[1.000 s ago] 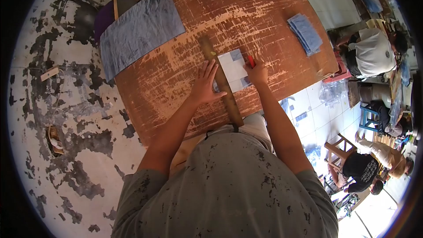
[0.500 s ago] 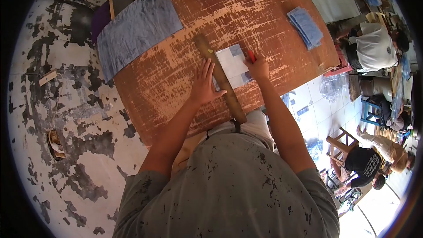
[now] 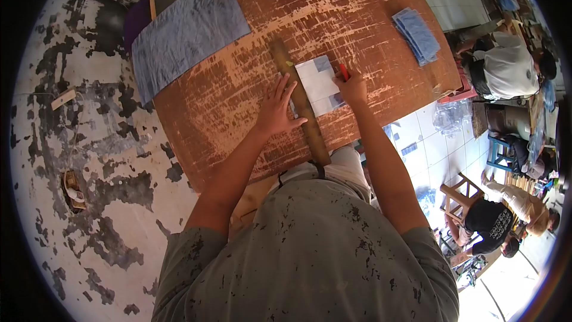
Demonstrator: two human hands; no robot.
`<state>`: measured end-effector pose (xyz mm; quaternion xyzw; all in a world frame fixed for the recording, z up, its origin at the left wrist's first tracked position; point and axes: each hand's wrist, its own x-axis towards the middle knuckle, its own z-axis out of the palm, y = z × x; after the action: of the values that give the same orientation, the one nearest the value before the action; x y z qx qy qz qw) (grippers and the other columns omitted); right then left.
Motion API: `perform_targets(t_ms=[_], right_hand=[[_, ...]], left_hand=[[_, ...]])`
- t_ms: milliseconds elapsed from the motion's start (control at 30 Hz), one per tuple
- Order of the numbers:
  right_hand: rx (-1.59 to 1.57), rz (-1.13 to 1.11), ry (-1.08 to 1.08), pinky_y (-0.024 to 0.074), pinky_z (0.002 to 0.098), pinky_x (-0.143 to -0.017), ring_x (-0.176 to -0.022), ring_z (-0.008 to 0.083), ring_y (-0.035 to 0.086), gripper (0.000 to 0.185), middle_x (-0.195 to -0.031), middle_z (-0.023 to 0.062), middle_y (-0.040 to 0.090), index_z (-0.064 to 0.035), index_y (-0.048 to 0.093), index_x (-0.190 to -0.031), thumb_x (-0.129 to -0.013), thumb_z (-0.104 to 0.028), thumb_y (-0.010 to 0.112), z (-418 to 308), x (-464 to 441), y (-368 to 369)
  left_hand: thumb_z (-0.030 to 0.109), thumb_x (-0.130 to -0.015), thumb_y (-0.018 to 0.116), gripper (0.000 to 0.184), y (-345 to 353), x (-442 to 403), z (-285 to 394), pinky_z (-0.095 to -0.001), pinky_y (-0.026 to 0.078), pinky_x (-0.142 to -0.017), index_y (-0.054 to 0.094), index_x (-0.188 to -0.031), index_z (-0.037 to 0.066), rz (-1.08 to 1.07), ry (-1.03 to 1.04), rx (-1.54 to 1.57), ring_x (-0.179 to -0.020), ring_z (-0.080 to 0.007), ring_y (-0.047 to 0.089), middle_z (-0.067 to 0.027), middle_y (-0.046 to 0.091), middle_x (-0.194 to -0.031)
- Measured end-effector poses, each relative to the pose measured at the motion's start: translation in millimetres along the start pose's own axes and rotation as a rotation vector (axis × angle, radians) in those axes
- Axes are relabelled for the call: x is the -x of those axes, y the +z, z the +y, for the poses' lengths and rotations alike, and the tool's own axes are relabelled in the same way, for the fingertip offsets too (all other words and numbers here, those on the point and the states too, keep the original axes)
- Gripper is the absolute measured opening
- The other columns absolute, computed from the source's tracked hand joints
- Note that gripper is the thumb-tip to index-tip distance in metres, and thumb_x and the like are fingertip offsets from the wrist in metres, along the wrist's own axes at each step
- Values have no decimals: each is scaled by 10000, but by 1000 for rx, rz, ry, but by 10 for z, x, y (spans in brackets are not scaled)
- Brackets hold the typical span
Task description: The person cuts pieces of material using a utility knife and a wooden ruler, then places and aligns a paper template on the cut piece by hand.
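Resting a left hand (image 3: 277,110) on a long, flat, dull-brown bar (image 3: 313,137); pinching a slim red tool (image 3: 344,73) with the right hand (image 3: 353,86).

On the bar, fingertips and thumb of the left hand, spread wide; right of the bar, fingers of the right hand curled around the tool, its lower end hidden. Along the right edge of the bar, a whitish rectangular sheet (image 3: 317,86) with blue-grey corner patches. Under the bar, a red-brown board (image 3: 208,113), scratched and worn pale. Upper left from the bar, a large streaked blue-grey sheet (image 3: 190,33).
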<state>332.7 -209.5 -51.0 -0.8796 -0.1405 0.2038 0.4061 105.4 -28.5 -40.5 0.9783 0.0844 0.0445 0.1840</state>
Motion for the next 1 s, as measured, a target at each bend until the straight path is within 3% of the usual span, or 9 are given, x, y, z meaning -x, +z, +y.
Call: perform_targets(t_ms=[67, 267, 533, 867, 933, 1000], right_hand=[[-8, -6, 9, 586, 429, -680, -726, 280, 759, 249, -788, 145, 753, -51, 779, -984, -835, -222, 883, -12, 0, -8], [12, -4, -11, 590, 424, -691, -733, 275, 758, 249, -816, 143, 764, -48, 783, -994, -839, -217, 880, 36, -22, 15], [-47, -52, 70, 590, 415, -705, -757, 268, 758, 253, -830, 142, 766, -42, 782, -994, -839, -217, 879, -121, 40, -73], [-24, -40, 21, 589, 414, -714, -760, 265, 756, 254, -821, 139, 763, -33, 778, -986, -832, -206, 881, -45, -4, -34], [10, -27, 19, 602, 436, -711, -734, 281, 774, 235, -827, 120, 780, -98, 793, -997, -840, -253, 875, -21, -11, -20], [-3, -42, 33, 602, 436, -714, -733, 282, 773, 240, -822, 121, 779, -99, 795, -1001, -839, -255, 875, -19, -11, -31]], left_hand=[[692, -792, 816, 1151, 8, -5, 4, -778, 216, -1220, 300, -1685, 182, 2, -3, 6, -1622, -449, 187, -203, 169, -1753], [684, -787, 816, 1040, -146, -63, 91, -801, 256, -1175, 380, -1666, 337, -76, 30, -102, -1582, -504, 231, -248, 173, -1728], [691, -786, 814, 1029, -108, -63, 70, -806, 265, -1163, 394, -1659, 345, -66, 36, -97, -1570, -519, 232, -251, 176, -1722], [712, -782, 813, 1053, -73, -70, 51, -832, 232, -1165, 368, -1670, 362, -76, 26, -85, -1583, -510, 204, -233, 158, -1730], [717, -783, 812, 1057, -77, -68, 49, -835, 228, -1168, 360, -1671, 365, -82, 24, -91, -1589, -503, 196, -228, 149, -1734], [722, -783, 810, 1061, -77, -67, 47, -838, 225, -1170, 353, -1673, 369, -88, 24, -96, -1595, -495, 187, -222, 140, -1737]])
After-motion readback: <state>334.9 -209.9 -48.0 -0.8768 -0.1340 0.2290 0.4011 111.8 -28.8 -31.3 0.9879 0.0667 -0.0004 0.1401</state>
